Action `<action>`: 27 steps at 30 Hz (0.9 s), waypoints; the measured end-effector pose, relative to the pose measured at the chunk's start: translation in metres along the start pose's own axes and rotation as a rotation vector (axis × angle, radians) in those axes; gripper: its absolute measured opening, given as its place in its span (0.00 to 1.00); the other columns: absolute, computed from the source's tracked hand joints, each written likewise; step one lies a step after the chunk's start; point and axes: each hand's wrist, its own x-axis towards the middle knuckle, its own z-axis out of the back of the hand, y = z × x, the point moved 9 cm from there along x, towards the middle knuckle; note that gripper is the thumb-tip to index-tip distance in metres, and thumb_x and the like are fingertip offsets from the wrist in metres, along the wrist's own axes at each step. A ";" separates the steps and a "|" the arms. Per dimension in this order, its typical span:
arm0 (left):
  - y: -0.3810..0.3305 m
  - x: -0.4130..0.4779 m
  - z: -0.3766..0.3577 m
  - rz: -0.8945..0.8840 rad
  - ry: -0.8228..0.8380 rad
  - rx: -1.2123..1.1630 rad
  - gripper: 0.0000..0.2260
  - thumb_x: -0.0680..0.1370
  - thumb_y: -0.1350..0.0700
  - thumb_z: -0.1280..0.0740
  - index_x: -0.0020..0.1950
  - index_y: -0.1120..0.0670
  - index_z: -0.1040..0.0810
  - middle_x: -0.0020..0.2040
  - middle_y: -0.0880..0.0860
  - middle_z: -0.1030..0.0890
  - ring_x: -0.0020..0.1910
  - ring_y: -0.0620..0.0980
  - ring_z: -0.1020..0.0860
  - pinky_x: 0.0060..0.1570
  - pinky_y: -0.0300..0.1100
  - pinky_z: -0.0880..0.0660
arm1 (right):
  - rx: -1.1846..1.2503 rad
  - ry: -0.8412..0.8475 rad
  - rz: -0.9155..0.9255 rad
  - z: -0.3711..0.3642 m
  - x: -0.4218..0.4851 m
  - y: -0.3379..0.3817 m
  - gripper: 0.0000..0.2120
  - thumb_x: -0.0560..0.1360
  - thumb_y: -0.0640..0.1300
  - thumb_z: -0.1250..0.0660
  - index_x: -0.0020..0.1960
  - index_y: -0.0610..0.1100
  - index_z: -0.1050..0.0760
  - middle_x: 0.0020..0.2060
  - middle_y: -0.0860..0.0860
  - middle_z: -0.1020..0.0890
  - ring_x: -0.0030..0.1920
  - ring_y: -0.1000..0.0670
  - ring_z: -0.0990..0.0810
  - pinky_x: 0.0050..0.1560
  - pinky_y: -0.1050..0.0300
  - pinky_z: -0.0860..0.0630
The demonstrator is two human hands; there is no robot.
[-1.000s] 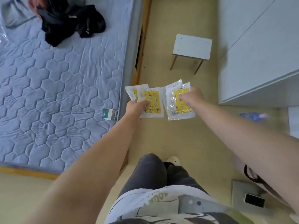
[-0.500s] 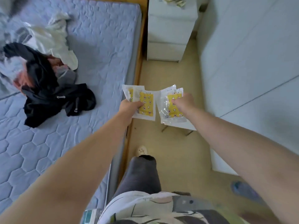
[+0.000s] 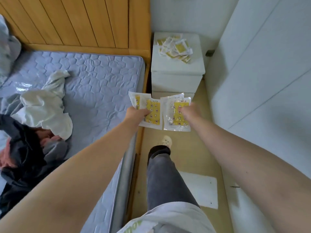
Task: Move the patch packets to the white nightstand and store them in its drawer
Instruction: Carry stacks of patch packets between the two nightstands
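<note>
Bed [image 3: 87, 84]: a quilted lilac mattress in a wooden frame filled the left side, its slatted headboard [image 3: 80, 22] against the far wall.
Wardrobe [image 3: 269, 64]: a tall white front ran down the right side.
Clothes [image 3: 30, 132]: a heap of white, black and pink garments lay on the mattress at the left.
White nightstand [image 3: 176, 76]: it stood in the far corner, just beside the bed frame, both drawer fronts closed.
Stool [image 3: 202, 189]: a white top showed on the floor beside the person's leg.
Leg and shoe [image 3: 165, 142]: a grey trouser leg stepped forward in a pale clog.
Loose packets [image 3: 175, 47]: a scattered pile of patch packets lay on the nightstand's top.
Left hand [image 3: 136, 113]: closed, thumb pressed on a fan of yellow-printed packets [image 3: 151, 111], held in the air in front of the nightstand.
Right hand [image 3: 188, 111]: blurred, fingers curled shut around a second bunch of packets [image 3: 175, 115], which touched the left bunch at the edge.
</note>
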 end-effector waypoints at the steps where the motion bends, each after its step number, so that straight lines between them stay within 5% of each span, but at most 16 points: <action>1: -0.018 0.023 -0.012 -0.008 -0.001 0.003 0.11 0.74 0.61 0.28 0.51 0.55 0.28 0.50 0.53 0.20 0.49 0.53 0.19 0.53 0.49 0.21 | 0.012 0.005 0.002 0.001 0.029 0.012 0.22 0.74 0.39 0.34 0.67 0.38 0.32 0.46 0.48 0.26 0.40 0.50 0.27 0.37 0.59 0.30; 7: -0.128 0.197 -0.095 0.009 -0.045 -0.062 0.15 0.72 0.63 0.27 0.57 0.57 0.25 0.54 0.54 0.18 0.50 0.54 0.19 0.53 0.52 0.21 | 0.015 0.015 0.017 0.024 0.226 0.103 0.26 0.74 0.39 0.34 0.70 0.37 0.34 0.50 0.45 0.24 0.44 0.47 0.25 0.31 0.60 0.33; 10: -0.174 0.270 -0.141 0.071 -0.055 -0.080 0.13 0.73 0.64 0.28 0.55 0.57 0.25 0.52 0.54 0.19 0.48 0.54 0.19 0.48 0.48 0.21 | -0.035 0.030 -0.023 0.044 0.311 0.147 0.27 0.74 0.39 0.34 0.71 0.37 0.37 0.54 0.44 0.23 0.45 0.47 0.25 0.38 0.58 0.30; 15: -0.226 0.362 -0.191 0.125 -0.045 -0.025 0.14 0.74 0.64 0.29 0.57 0.56 0.25 0.48 0.53 0.20 0.46 0.53 0.21 0.47 0.45 0.24 | -0.081 0.019 -0.105 0.069 0.413 0.193 0.23 0.76 0.39 0.35 0.69 0.37 0.35 0.48 0.47 0.27 0.41 0.48 0.26 0.35 0.58 0.31; 22: -0.256 0.488 -0.215 0.173 -0.029 0.113 0.21 0.73 0.61 0.28 0.64 0.58 0.27 0.49 0.53 0.21 0.41 0.49 0.22 0.41 0.43 0.25 | -0.008 -0.045 -0.247 0.068 0.528 0.210 0.22 0.76 0.37 0.35 0.69 0.34 0.34 0.61 0.40 0.24 0.41 0.48 0.27 0.49 0.52 0.27; 25: -0.258 0.531 -0.229 0.223 -0.012 0.192 0.27 0.73 0.61 0.28 0.71 0.57 0.33 0.57 0.55 0.22 0.44 0.50 0.24 0.43 0.44 0.27 | -0.011 -0.065 -0.277 0.059 0.571 0.207 0.18 0.74 0.33 0.37 0.63 0.32 0.29 0.39 0.43 0.23 0.32 0.50 0.31 0.35 0.57 0.32; 27: -0.254 0.555 -0.239 0.249 0.014 0.256 0.28 0.74 0.61 0.29 0.71 0.57 0.34 0.57 0.54 0.24 0.47 0.51 0.26 0.42 0.42 0.29 | -0.062 -0.072 -0.304 0.049 0.592 0.206 0.06 0.73 0.33 0.37 0.49 0.35 0.25 0.32 0.47 0.28 0.29 0.51 0.32 0.30 0.58 0.35</action>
